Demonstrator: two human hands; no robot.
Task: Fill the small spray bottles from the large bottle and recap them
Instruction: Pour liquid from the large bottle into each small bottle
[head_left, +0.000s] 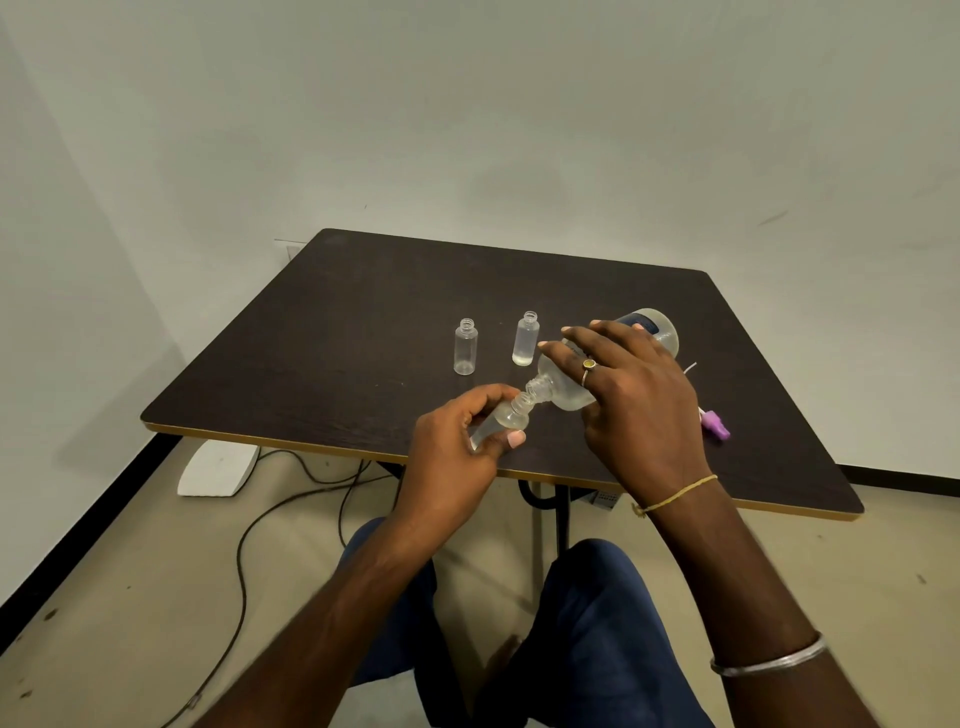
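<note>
- Caught mid-pour, judging by the pose: filling one small bottle, with no recapping begun.
- Gripped the large bottle in the right hand, fingers spread and curled over its body, and tipped it on its side with the mouth angled down to the left.
- Pinched the held small bottle in the left hand, thumb and curled fingers wrapped round its body, open neck raised to touch the large bottle's mouth.
- Noted two more uncapped bottles standing upright beyond the large bottle's mouth: the near small bottle just beside it, the far small bottle further left.
- Possibly a little liquid at the bottom of the near small bottle; hard to tell through clear plastic.
- Spotted purple spray caps lying just right of the large bottle, partly hidden behind the right hand.
- Called next for a slow, steady tilt with the two narrow necks lined up, then for righting the large bottle before overflow.
- Judged likely to spill with any wobble, given such small openings.
</note>
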